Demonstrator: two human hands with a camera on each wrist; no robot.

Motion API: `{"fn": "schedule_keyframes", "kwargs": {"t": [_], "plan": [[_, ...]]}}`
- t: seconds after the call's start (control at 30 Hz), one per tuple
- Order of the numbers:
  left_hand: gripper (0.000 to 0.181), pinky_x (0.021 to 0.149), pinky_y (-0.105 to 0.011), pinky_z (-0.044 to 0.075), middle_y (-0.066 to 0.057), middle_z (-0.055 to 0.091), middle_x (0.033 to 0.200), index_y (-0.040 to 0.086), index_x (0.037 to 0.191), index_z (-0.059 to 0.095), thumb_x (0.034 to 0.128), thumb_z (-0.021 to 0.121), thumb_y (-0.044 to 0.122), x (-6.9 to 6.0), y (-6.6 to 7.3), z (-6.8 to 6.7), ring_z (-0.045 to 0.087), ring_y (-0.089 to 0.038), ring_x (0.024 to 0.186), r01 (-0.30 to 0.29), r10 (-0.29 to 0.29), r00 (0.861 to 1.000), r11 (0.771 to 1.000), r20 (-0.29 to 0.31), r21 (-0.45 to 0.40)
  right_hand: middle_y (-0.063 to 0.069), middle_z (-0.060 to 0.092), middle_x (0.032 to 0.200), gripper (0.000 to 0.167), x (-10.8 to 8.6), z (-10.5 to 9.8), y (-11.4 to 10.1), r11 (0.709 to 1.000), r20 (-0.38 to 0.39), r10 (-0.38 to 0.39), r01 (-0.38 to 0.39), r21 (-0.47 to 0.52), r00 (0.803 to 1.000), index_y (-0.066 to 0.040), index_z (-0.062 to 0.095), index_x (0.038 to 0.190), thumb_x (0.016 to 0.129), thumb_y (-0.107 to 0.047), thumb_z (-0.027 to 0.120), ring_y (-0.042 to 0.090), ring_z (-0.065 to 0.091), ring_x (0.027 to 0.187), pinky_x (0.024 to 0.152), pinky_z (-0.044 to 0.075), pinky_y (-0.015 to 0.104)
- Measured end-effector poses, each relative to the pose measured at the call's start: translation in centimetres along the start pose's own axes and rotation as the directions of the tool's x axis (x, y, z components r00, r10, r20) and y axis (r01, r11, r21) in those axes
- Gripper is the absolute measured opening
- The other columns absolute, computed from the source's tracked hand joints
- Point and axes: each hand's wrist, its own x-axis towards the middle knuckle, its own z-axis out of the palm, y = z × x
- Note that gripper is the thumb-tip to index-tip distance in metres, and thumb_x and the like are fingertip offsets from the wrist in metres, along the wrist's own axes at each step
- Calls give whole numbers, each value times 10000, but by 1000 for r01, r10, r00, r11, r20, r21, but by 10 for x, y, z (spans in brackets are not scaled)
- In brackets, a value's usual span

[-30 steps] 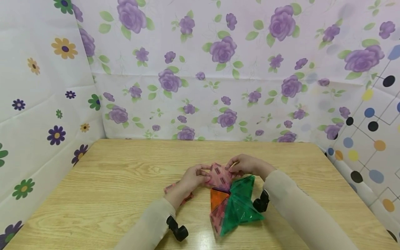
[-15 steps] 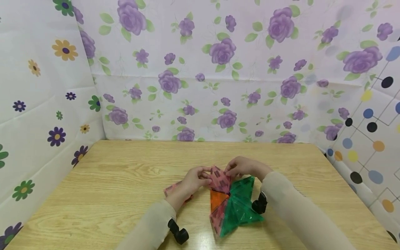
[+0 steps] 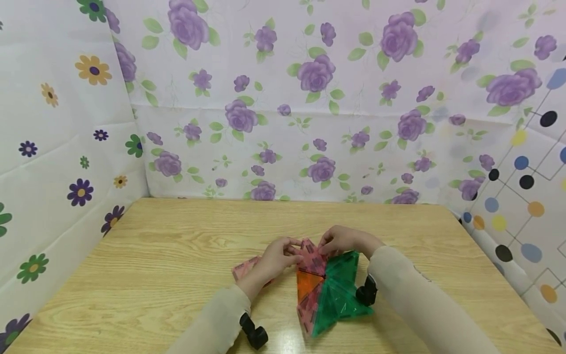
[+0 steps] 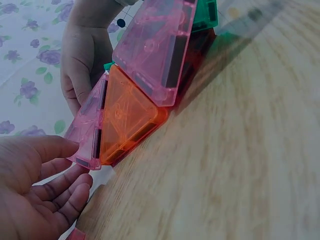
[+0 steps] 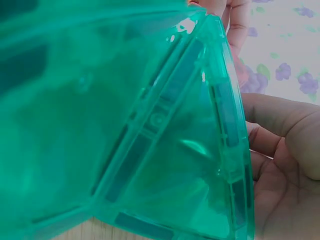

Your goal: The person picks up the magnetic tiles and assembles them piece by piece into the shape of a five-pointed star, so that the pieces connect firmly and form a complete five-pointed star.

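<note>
Both hands are at a translucent pink magnetic tile (image 3: 312, 259) at the far end of a joined group. My left hand (image 3: 276, 258) pinches its left corner between thumb and fingers, as the left wrist view shows. From the right, my right hand (image 3: 342, 239) pinches the same tile; its fingertips are partly hidden. An orange triangular tile (image 4: 127, 112) adjoins it, followed by another pink tile (image 4: 155, 45) nearer the body. Green tiles (image 3: 338, 300) make up the group's right side and stand raised and slanted. In the right wrist view, a green tile (image 5: 190, 165) covers part of the right hand.
Loose pink tile (image 3: 244, 267) lies on the wooden table (image 3: 177, 246) left of the group, partly beneath the left forearm. Flower-print cloth (image 3: 283, 147) hangs behind the table, with patterned cloth on both sides. Black wrist cameras (image 3: 254, 334) sit on the sleeves.
The pink tile has tipped and come down toward the orange tile, now lying closer against it. Both hands have moved slightly nearer the body with it. The rest of the group looks unmoved.
</note>
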Motion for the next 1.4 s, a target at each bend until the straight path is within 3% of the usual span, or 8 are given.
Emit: {"fn": "schedule_keyframes", "kwargs": {"t": [0.17, 0.4, 0.8, 0.97, 1.23, 1.4], "plan": [[350, 654, -250, 524, -123, 675, 969, 50, 1218, 621, 880, 690, 105, 0, 2, -1, 591, -107, 748, -1, 1, 1000, 1000, -2, 28, 85, 694, 912, 165, 0, 0, -1, 1000, -12, -9, 9, 4, 1000, -41, 711, 999, 931, -158, 617, 192, 650, 830, 824, 562, 362], [367, 609, -240, 479, -98, 664, 966, 53, 1234, 611, 887, 689, 143, -2, 16, -12, 576, -138, 759, -8, 11, 999, 996, -40, 89, 119, 702, 900, 167, -5, -4, -5, 998, -29, -55, 56, 32, 998, -47, 711, 1012, 927, -156, 617, 191, 637, 778, 766, 559, 350], [366, 695, -257, 513, -93, 657, 1028, 129, 1245, 604, 889, 686, 152, -15, 57, -34, 592, -145, 850, -123, 142, 987, 969, -74, 212, 135, 681, 1127, 261, -19, -20, -29, 979, -83, -155, 165, 123, 984, -46, 638, 1172, 974, -198, 560, 227, 658, 976, 947, 507, 484], [376, 735, -282, 520, -31, 646, 1025, 154, 1251, 605, 886, 692, 174, -25, 69, -43, 594, -141, 869, -160, 187, 979, 952, -80, 262, 136, 668, 1159, 285, -27, -19, -35, 965, -123, -186, 204, 162, 975, -49, 626, 1188, 970, -225, 572, 261, 655, 1015, 927, 526, 433], [380, 791, -301, 506, -12, 639, 1040, 157, 1248, 610, 881, 703, 193, -40, 77, -55, 605, -190, 933, -210, 242, 968, 922, -61, 325, 128, 681, 1063, 282, -35, -9, -42, 941, -225, -252, 293, 168, 941, -48, 633, 1172, 962, -232, 591, 266, 649, 941, 880, 533, 483], [374, 802, -324, 513, -6, 634, 1040, 159, 1240, 614, 879, 706, 195, -47, 77, -60, 600, -167, 926, -233, 270, 961, 900, -52, 369, 111, 681, 1015, 275, -40, -2, -52, 929, -292, -288, 340, 146, 912, -61, 638, 1165, 957, -237, 601, 184, 637, 857, 831, 538, 459]]}}
